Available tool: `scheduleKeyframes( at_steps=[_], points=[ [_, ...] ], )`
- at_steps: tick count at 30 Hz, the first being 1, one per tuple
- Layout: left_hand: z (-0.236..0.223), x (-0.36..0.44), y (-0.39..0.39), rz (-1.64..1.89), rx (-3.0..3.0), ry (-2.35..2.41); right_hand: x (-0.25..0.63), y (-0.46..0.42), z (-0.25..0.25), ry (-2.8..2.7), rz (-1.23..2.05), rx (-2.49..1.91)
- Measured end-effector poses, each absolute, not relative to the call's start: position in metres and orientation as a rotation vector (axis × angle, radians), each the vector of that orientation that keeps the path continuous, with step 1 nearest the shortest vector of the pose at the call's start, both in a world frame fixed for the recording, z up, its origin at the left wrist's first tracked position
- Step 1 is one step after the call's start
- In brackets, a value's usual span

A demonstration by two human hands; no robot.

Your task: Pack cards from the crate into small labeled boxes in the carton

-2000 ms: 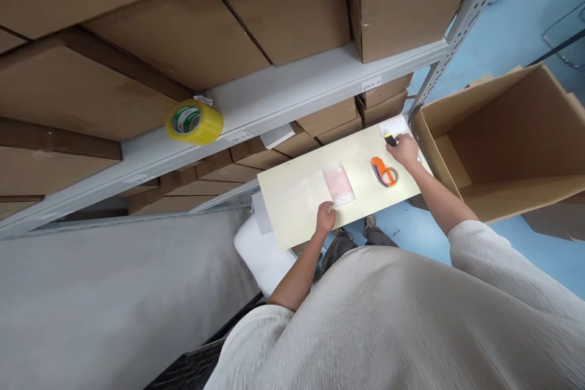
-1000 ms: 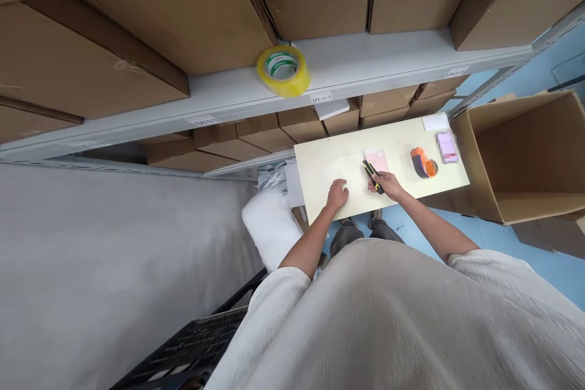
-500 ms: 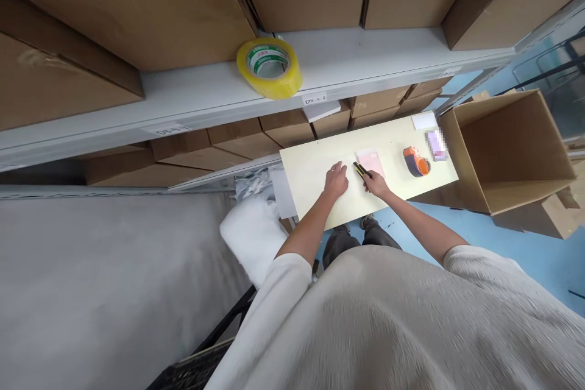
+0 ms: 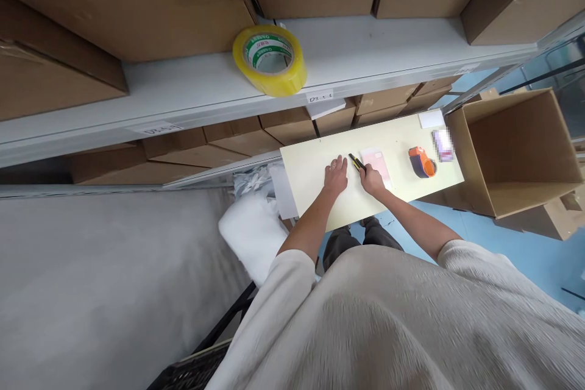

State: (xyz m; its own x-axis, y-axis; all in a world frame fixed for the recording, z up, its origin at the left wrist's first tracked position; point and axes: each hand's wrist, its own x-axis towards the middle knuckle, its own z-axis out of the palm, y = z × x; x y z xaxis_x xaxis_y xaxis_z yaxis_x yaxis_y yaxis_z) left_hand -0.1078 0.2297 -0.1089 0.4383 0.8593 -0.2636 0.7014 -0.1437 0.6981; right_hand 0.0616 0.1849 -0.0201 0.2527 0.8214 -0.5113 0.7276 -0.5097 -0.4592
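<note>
My right hand (image 4: 373, 180) grips a black and yellow utility knife (image 4: 357, 163), its tip pointing up and to the left. Flat on the pale yellow board (image 4: 315, 207), my left hand (image 4: 336, 175) lies with fingers stretched out, just left of the knife. A clear plastic-like sheet seems to be under that hand, hard to make out against the board. Partly behind my right hand is a pink packet or card (image 4: 378, 163). Farther right sits an orange and dark blue tape dispenser (image 4: 422, 163).
A yellow tape roll (image 4: 269, 61) rests on the grey shelf (image 4: 347, 49) among cardboard boxes. An open carton (image 4: 516, 152) stands right of the board. Near it lie a white paper (image 4: 431, 119) and a blurred-out purple item (image 4: 443, 145). White wrapping foam (image 4: 251, 234) is at lower left.
My right hand has brought the utility knife from the board's far right to beside my left hand. My left hand has moved from the near edge farther onto the board, fingers now extended.
</note>
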Motion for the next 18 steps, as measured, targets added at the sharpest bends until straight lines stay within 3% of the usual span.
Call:
scheduleKeyframes(
  at_steps=[9, 18],
  points=[
    [-0.072, -0.106, 0.242, -0.289, 2.128, 1.357, 0.038, 0.195, 0.001, -1.787, 1.074, -2.590],
    [-0.062, -0.102, 0.250, -0.378, 2.122, 1.370, 0.030, 0.196, 0.007, -1.900, 1.109, -2.610]
  ],
)
